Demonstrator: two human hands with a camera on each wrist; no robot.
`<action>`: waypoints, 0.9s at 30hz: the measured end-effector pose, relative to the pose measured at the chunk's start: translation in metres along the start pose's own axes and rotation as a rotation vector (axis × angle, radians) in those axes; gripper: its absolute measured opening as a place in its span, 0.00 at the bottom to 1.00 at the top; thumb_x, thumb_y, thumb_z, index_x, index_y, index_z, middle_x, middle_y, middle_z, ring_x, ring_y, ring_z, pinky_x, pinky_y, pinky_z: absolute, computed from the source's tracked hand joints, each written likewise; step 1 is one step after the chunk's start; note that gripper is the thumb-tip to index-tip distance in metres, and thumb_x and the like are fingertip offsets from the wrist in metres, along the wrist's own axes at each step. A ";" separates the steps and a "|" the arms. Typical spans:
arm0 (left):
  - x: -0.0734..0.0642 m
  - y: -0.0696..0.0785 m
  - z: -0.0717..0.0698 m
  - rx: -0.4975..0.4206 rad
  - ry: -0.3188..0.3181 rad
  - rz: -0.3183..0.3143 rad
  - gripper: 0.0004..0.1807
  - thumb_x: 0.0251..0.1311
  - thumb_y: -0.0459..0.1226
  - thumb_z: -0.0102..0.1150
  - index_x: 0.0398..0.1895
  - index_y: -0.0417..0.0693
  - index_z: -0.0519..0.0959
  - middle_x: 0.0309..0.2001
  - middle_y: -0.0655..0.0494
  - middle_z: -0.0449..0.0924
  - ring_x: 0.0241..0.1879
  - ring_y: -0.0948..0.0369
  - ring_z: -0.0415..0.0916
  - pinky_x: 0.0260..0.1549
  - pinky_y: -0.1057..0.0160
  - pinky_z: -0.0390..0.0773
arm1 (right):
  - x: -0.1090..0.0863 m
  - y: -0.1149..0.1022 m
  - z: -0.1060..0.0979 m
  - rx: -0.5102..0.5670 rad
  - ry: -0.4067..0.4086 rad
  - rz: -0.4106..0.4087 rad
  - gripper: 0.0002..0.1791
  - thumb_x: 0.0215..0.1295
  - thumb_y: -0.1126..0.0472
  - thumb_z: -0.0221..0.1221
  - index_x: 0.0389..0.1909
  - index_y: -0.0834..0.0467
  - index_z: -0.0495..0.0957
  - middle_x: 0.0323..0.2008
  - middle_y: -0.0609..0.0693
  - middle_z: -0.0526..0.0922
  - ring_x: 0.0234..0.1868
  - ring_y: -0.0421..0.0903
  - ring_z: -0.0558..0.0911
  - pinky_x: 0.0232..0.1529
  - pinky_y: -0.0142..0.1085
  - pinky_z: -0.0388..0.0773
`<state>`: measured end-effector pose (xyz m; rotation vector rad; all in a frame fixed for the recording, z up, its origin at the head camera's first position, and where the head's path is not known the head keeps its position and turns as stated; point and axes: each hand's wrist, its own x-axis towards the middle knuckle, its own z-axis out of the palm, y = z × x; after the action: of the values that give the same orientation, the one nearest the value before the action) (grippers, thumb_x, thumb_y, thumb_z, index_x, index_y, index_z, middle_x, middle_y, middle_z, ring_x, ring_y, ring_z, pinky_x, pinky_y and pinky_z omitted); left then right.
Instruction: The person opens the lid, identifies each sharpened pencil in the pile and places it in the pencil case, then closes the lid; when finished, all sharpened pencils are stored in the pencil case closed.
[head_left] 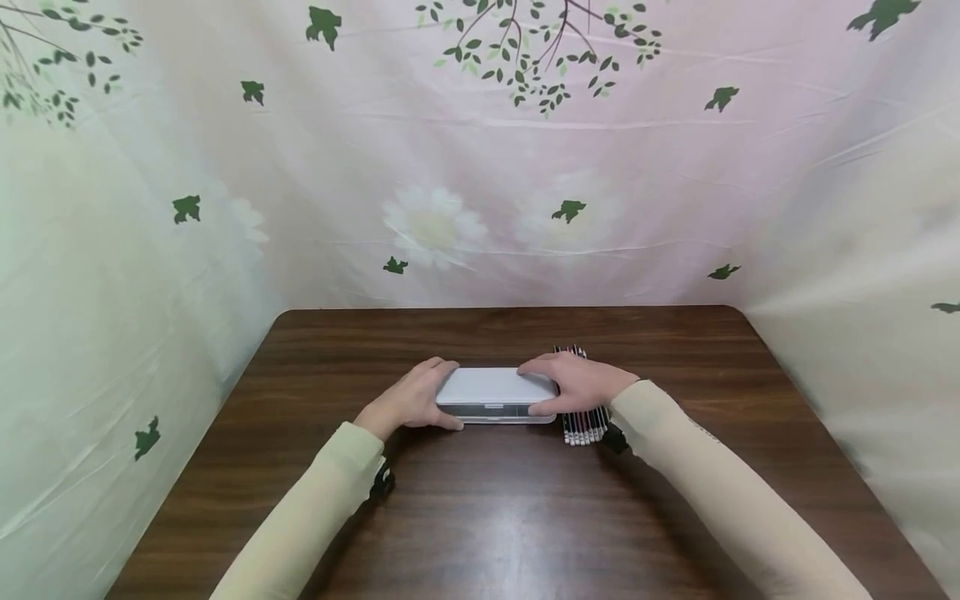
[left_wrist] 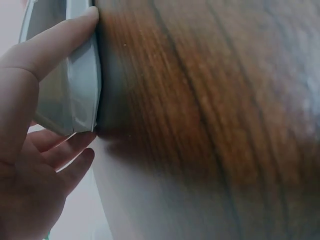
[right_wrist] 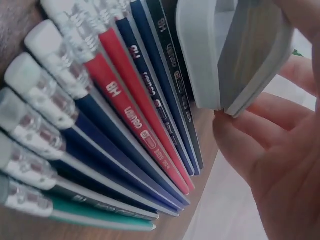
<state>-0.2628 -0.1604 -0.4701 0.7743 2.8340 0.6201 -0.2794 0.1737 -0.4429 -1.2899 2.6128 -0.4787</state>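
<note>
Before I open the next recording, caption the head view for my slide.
The left hand and right hand grip a lidded case by its ends on a wooden table, pencils alongside.

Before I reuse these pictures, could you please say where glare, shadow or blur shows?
Head view: pale glare on the dark brown wood-grain table; left wrist view: whitish haze toward the table's right side, a dim shadow beside the white-and-clear rectangular plastic box; right wrist view: white cylindrical erasers at left look soft, but HB on a slim red pencil is legible.
</note>
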 end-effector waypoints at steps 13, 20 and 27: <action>-0.012 -0.021 -0.001 -0.184 0.034 -0.037 0.53 0.48 0.56 0.83 0.74 0.45 0.69 0.64 0.50 0.78 0.65 0.51 0.73 0.69 0.46 0.70 | -0.010 0.015 -0.003 0.070 0.183 0.005 0.25 0.76 0.42 0.61 0.61 0.55 0.84 0.58 0.48 0.85 0.61 0.47 0.82 0.62 0.48 0.79; -0.012 -0.020 0.002 -0.227 0.059 -0.059 0.52 0.46 0.55 0.85 0.73 0.46 0.70 0.62 0.50 0.79 0.64 0.51 0.74 0.68 0.46 0.71 | -0.004 0.019 -0.004 0.134 0.285 0.067 0.17 0.81 0.49 0.56 0.57 0.54 0.85 0.50 0.46 0.88 0.48 0.41 0.85 0.53 0.45 0.83; -0.012 -0.019 0.002 -0.274 0.080 -0.052 0.62 0.43 0.51 0.87 0.80 0.45 0.60 0.59 0.54 0.82 0.63 0.54 0.75 0.69 0.49 0.70 | 0.004 0.020 -0.007 0.084 0.564 0.050 0.07 0.79 0.61 0.59 0.51 0.54 0.82 0.43 0.46 0.83 0.40 0.41 0.80 0.44 0.41 0.83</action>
<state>-0.2609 -0.1812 -0.4797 0.6392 2.7447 1.0242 -0.2986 0.1831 -0.4440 -1.1917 3.0096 -1.0650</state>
